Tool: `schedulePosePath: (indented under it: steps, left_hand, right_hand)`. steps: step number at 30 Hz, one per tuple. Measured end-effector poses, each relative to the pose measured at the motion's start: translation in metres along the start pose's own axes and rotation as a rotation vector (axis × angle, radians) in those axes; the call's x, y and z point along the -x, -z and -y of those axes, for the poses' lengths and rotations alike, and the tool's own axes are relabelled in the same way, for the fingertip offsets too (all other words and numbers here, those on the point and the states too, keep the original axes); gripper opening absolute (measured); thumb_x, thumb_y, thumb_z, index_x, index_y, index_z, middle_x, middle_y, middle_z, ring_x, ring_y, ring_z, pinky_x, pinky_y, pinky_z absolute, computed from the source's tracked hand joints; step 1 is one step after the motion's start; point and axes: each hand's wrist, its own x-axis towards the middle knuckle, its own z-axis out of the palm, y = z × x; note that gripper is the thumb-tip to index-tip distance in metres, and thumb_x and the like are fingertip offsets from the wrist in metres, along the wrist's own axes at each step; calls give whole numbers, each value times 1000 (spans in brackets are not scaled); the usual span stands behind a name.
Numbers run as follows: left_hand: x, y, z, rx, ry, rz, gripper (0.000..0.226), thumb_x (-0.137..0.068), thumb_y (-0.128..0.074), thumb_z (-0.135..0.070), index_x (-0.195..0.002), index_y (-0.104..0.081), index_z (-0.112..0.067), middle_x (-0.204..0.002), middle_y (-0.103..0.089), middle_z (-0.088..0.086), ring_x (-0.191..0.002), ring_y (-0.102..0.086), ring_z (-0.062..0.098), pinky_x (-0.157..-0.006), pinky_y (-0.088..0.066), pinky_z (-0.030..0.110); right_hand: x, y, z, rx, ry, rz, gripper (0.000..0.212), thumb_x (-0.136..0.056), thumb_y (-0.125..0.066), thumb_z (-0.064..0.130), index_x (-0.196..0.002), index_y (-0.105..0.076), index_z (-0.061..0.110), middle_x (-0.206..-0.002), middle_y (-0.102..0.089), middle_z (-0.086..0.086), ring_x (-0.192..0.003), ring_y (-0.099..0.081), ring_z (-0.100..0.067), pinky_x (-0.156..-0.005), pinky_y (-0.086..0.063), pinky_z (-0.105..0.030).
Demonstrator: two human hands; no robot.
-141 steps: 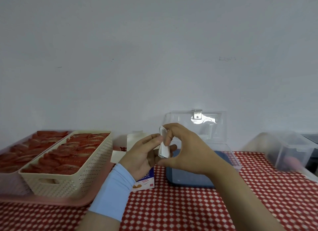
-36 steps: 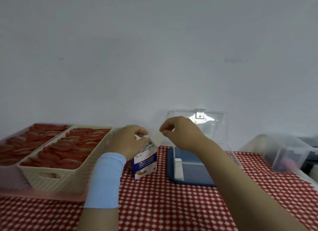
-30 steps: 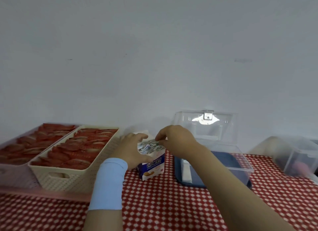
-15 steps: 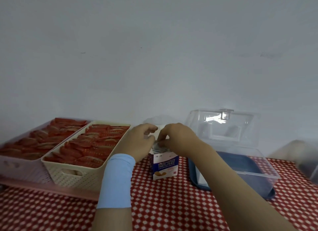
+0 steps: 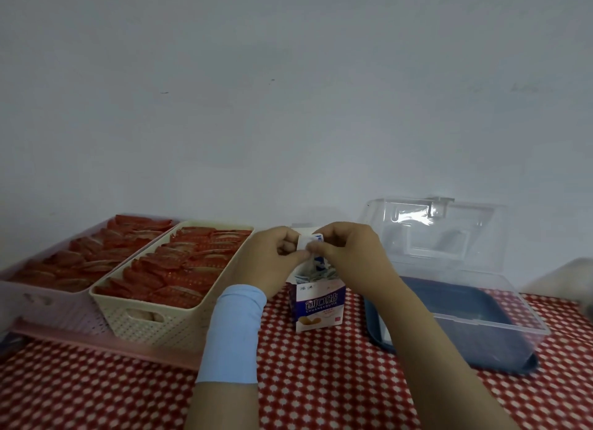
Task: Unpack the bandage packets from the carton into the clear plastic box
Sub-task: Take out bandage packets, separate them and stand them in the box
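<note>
A small blue-and-white carton (image 5: pixel 317 304) stands upright on the red checked tablecloth, its top open with several bandage packets showing inside. Just above it, my left hand (image 5: pixel 269 263) and my right hand (image 5: pixel 348 259) pinch a white bandage packet (image 5: pixel 308 244) between their fingertips. The clear plastic box (image 5: pixel 500 314) sits to the right with its lid tilted back against the wall; a white packet lies at its left end, partly hidden by my right forearm. A light blue band wraps my left wrist.
A cream basket (image 5: pixel 167 307) and a pink basket (image 5: pixel 48 288), both filled with red packets, stand on a pink tray (image 5: pixel 106 349) at the left. A blurred clear container (image 5: pixel 574 279) sits at the far right. A white wall rises right behind the table.
My hands lifted a little above the carton's mouth with a white packet pinched between them. The view has swung left, so the carton and clear box sit further right.
</note>
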Motion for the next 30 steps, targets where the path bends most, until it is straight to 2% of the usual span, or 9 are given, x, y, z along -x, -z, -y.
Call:
schedulePosePath:
  steps: [3,7,11,14,16,19,23,27,30]
  left_hand:
    - [1,1,-6,111,-3,10,11,-77,-80,-35,-80,-70,-32,-76,-72,-11,-74,-69,10,-73,-57,32]
    - [1,2,-19,257,-4,-33,18,-77,-83,-16,-84,-67,-18,-78,-72,2,-73,-70,15,-66,-56,22]
    - [2,3,-21,401,93,91,16,-81,-79,-27,-79,-65,-19,-84,-74,6,-82,-72,23,-83,-60,41]
    - [8,6,-23,750,172,302,27,-85,-70,-26,-101,-71,-5,-106,-73,21,-100,-69,36,-93,-55,50]
    - [10,8,-26,910,188,360,31,-83,-62,-20,-103,-66,4,-110,-71,24,-99,-71,36,-85,-58,46]
    - [12,6,-24,923,183,364,22,-79,-64,-18,-89,-58,1,-101,-74,18,-87,-74,26,-72,-61,35]
    - [11,8,-19,851,193,280,27,-68,-75,-23,-85,-66,-5,-93,-73,12,-81,-71,20,-73,-60,32]
    - [8,15,-16,869,248,47,40,-70,-80,-16,-100,-65,6,-92,-70,18,-79,-73,22,-67,-60,30]
    - [6,14,-15,828,270,-28,21,-84,-74,-5,-99,-64,5,-84,-71,17,-79,-75,26,-68,-61,32]
  right_hand:
    - [2,7,4,-182,-9,-20,6,-88,-73,13,-87,-77,18,-75,-76,4,-69,-71,-8,-62,-57,-20]
    - [5,15,12,-336,-19,-1,8,-88,-72,9,-92,-79,12,-81,-77,-6,-68,-70,-9,-60,-53,-16]
    - [6,18,15,-458,-51,4,10,-89,-71,11,-95,-78,8,-86,-78,-7,-75,-69,-8,-66,-54,-17]
    - [9,21,19,-528,-66,10,13,-91,-67,7,-99,-77,5,-78,-75,1,-66,-65,2,-57,-47,-7]
    - [11,22,20,-562,-82,43,17,-92,-65,6,-105,-76,9,-79,-76,4,-66,-66,1,-58,-48,-8]
    - [12,21,22,-570,-99,93,18,-91,-67,10,-107,-76,12,-82,-77,2,-71,-69,-4,-63,-51,-14]
    - [8,19,19,-405,-58,38,17,-91,-70,18,-108,-75,19,-88,-76,2,-76,-68,-1,-69,-49,-12]
    - [1,20,0,211,0,7,14,-94,-66,27,-104,-74,33,-95,-69,20,-81,-61,3,-75,-50,-19]
    - [-1,17,-4,560,29,134,17,-95,-62,27,-102,-75,34,-103,-71,16,-92,-61,-5,-84,-51,-26]
